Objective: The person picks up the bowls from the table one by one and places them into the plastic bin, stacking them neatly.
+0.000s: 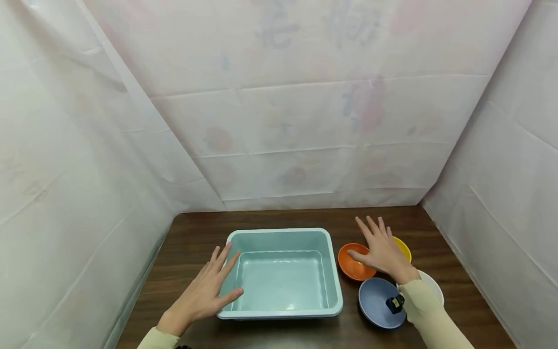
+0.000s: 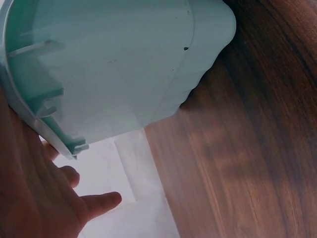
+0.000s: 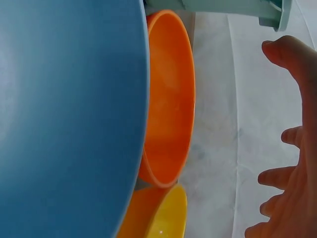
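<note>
A pale green plastic basin (image 1: 279, 281) sits on the brown wooden table, with nothing inside it. My left hand (image 1: 205, 291), fingers spread, overlaps the basin's left rim in the head view; the left wrist view has the hand (image 2: 49, 188) close by the rim. Over the bowls to the right my right hand (image 1: 383, 249) is spread and holds nothing. Beneath and around it are an orange bowl (image 1: 355, 269), a yellow bowl (image 1: 403, 248), a blue bowl (image 1: 377, 303) and a white bowl (image 1: 432, 286), the last partly hidden by the sleeve.
White sheeting (image 1: 305, 121) hangs behind the table and along both sides. The dark wooden table (image 1: 192, 242) shows to the left of the basin and behind it. A small black device (image 1: 395, 304) on the right wrist overlaps the blue bowl in the head view.
</note>
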A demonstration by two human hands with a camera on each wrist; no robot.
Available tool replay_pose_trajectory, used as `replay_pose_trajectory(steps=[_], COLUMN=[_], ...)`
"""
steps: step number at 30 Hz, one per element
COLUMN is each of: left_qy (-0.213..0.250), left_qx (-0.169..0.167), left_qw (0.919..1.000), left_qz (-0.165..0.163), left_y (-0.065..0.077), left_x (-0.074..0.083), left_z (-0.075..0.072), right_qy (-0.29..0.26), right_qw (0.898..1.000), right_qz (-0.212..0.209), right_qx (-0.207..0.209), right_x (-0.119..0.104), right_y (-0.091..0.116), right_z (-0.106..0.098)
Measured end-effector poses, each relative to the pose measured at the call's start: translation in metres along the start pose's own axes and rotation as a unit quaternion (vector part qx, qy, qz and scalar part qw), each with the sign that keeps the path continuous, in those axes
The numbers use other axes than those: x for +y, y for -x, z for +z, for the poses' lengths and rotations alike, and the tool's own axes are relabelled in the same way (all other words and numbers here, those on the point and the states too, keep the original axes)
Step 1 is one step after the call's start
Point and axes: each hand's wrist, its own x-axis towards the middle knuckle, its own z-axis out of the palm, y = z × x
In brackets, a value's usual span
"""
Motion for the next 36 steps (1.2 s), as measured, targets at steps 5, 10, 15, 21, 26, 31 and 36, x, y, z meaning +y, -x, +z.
replay_pose_trajectory(steps=[5,10,15,21,26,31,36], left_qy=[-0.002,-0.003,-0.008,-0.002,0.006,0.004,0.004], left_qx=[0.006,0.008,0.013,0.011,0.007,0.014,0.019], left_qw=[1.0,1.0,0.9999,0.9999,1.0,0.9999,0.9998], left_qz=[0.0,0.003,0.005,0.002,0.002,0.0,-0.001], left_y=[-0.001,-0.002,-0.005,-0.004,-0.002,0.001,0.003], left_x=[-0.001,-0.003,-0.004,-0.004,-0.002,-0.001,-0.001], left_z=[-0.001,-0.003,-0.004,-0.003,0.002,0.005,0.006], right_qy=[0.004,0.022,0.032,0.028,0.02,0.009,0.011], right_qw=[1.0,0.999,0.999,0.998,0.998,0.997,0.995], right_qz=[-0.013,-0.026,-0.036,-0.04,-0.04,-0.038,-0.037], right_qx=[-0.008,-0.013,-0.012,-0.029,-0.049,-0.068,-0.091], right_x=[-0.008,-0.013,-0.015,-0.014,-0.013,-0.013,-0.015], right_y=[-0.004,-0.009,-0.012,-0.01,-0.003,0.002,0.003], right_z=[0.003,0.005,0.007,0.013,0.018,0.023,0.028])
